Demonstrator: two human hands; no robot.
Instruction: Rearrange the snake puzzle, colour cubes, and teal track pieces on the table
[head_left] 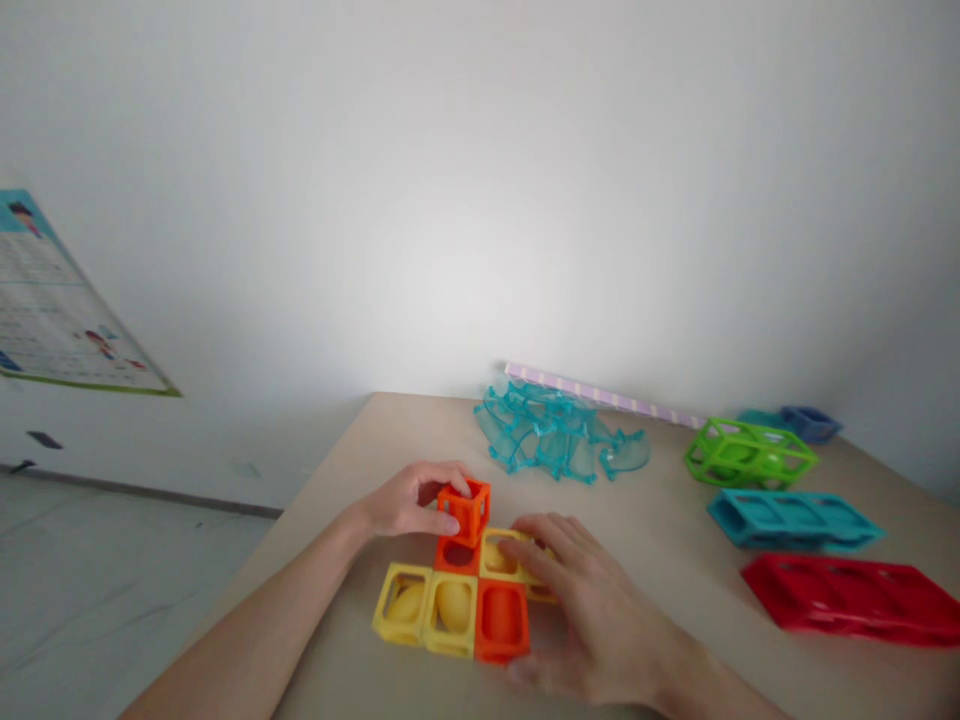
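My left hand (420, 500) grips an orange open-frame cube block (471, 512) between thumb and fingers, at the back of a cluster of similar blocks. Directly in front of it is another orange block (457, 556). Two yellow blocks (452, 612) with rounded shapes inside form the front left, beside an orange block (502, 620) at the front right. My right hand (577, 610) is closed round the cluster's right side, its fingers over the yellow blocks (501, 556) there and its thumb by the front orange block. Its palm hides part of that side.
Translucent teal pieces (555, 430) lie piled at the back, before a purple striped strip (600, 393) along the wall. On the right stand a green frame block (750, 455), a teal row (795, 520), a red row (855, 598) and a blue piece (811, 424).
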